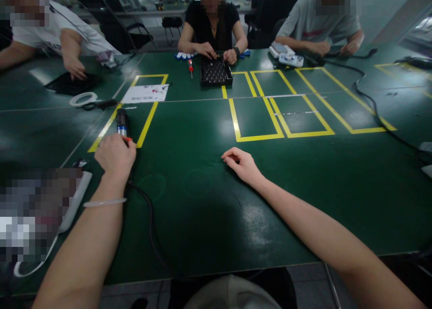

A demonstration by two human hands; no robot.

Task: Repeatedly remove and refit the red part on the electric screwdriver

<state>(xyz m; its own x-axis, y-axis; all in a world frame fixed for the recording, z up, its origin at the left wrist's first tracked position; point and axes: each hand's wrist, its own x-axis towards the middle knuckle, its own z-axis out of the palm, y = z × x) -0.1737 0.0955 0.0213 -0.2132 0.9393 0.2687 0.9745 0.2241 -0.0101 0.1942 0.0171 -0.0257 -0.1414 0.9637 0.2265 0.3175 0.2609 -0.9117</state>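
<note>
On the green table's left side, my left hand (pixel 116 154) is closed around a dark cylindrical corded tool (pixel 122 122) with a blue and silver band. A bit of orange-red shows beside its thumb. The hand hides much of the tool, so its exact kind is unclear. From under that wrist a black cord (pixel 150 219) curves down to the table's near edge. My right hand (pixel 242 164) rests on the bare tabletop near the middle, fingers loosely curled together, with nothing visible in them. Yellow tape outlines (pixel 259 138) lie beyond it.
Opposite, a co-worker's hands are at a black tray (pixel 216 73), beside a red screwdriver (pixel 191 66). Scissors (pixel 97 105), a white tape roll (pixel 83 99) and a paper sheet (pixel 145 94) lie at left. Another cable (pixel 367 95) crosses the right side.
</note>
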